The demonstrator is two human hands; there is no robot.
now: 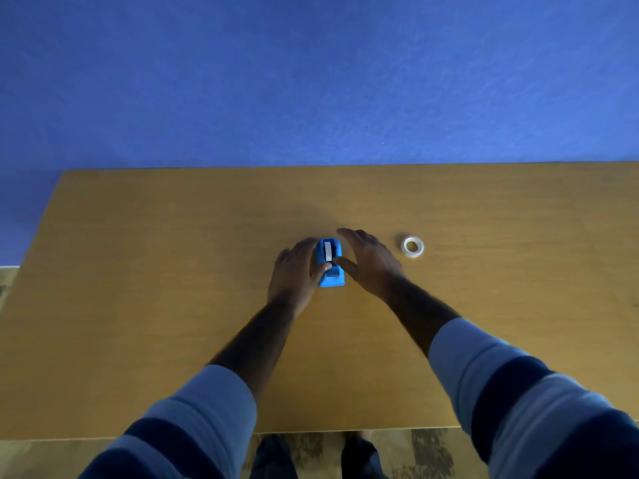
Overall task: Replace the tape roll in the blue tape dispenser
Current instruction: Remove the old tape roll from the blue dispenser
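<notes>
A blue tape dispenser [332,271] stands in the middle of the wooden table [173,271], a white roll showing in its top slot. My left hand [294,274] wraps its left side, thumb resting on the top near the cutter. Just to the dispenser's right is my right hand [370,261], fingers spread and thumb close to the dispenser's side, holding nothing. A clear tape roll [413,246] lies flat on the table to the right of my right hand, apart from it.
A blue wall [311,81] rises behind the table's far edge. The table's left edge slants at the left, and patterned floor [415,454] shows below the near edge.
</notes>
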